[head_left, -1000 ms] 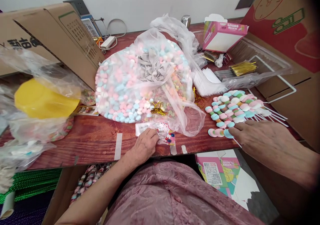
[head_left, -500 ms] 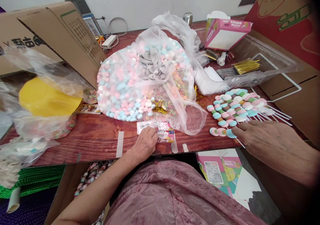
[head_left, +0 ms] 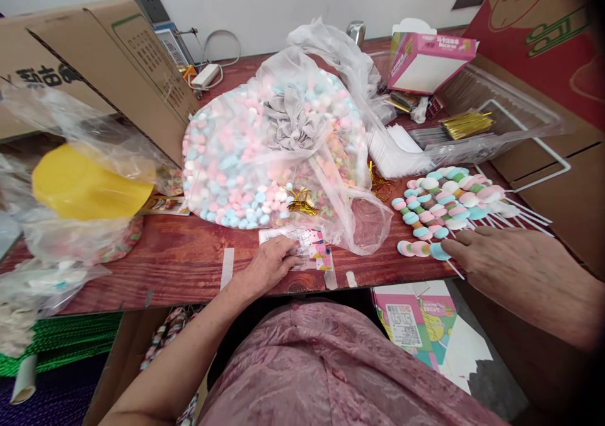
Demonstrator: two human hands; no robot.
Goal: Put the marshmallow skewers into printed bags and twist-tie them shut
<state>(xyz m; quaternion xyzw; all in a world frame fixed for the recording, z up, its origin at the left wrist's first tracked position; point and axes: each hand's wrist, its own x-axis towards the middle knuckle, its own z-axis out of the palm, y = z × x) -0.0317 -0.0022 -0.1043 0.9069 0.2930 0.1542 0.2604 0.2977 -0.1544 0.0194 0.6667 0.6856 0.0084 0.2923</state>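
Single marshmallow skewer (head_left: 422, 249) lay flat near the front edge of the counter (head_left: 189, 259), apart from and just in front of the pile of finished skewers (head_left: 449, 202). Its candy end pointed toward the person's left, and its white stick ran right and slightly toward the counter edge, passing under the right hand (head_left: 501, 259). Right hand was palm-down with its fingertips touching the blue piece at the stick end of the candy row; fingers looked extended and resting on it, not clenched, and whether they pinched the stick could not be told. So the skewer lay directly left of the right fingertips, long axis roughly in line with that hand's reach. Left hand (head_left: 269, 263) was well apart from the skewer, loosely curled, fingertips pressing on a small printed packet (head_left: 307, 249) lying flat at the counter edge. Just behind the packet sat a large clear bag of pink, blue and white marshmallows (head_left: 246, 161) with gold twist ties (head_left: 300, 202) at its front. Further out: yellow lid under plastic (head_left: 85, 183) at left, cardboard box (head_left: 108, 60) behind it, pink carton (head_left: 428, 60) at the back right.
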